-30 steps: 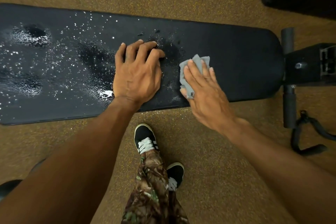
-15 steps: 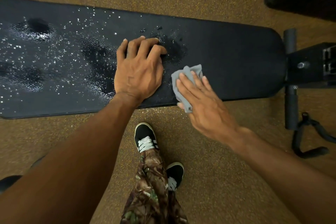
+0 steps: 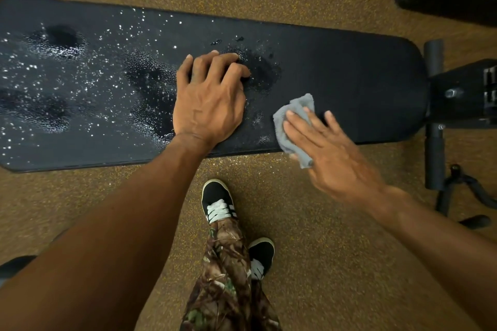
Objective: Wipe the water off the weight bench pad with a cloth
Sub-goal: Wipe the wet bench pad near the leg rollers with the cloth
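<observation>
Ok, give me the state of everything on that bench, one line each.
Bench pad, wet with droplets across its left part, no droplets visible at right end.
Cloth, crumpled, pressed onto the pad's near edge.
Left hand, rests on pad, holding nothing.
Right hand, fingers straight, presses the cloth.

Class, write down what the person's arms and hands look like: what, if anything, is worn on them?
The left forearm and right forearm are bare; no sleeve shows in view. The left hand and right hand wear no gloves, and no watch, bracelet or ring is visible.
</observation>
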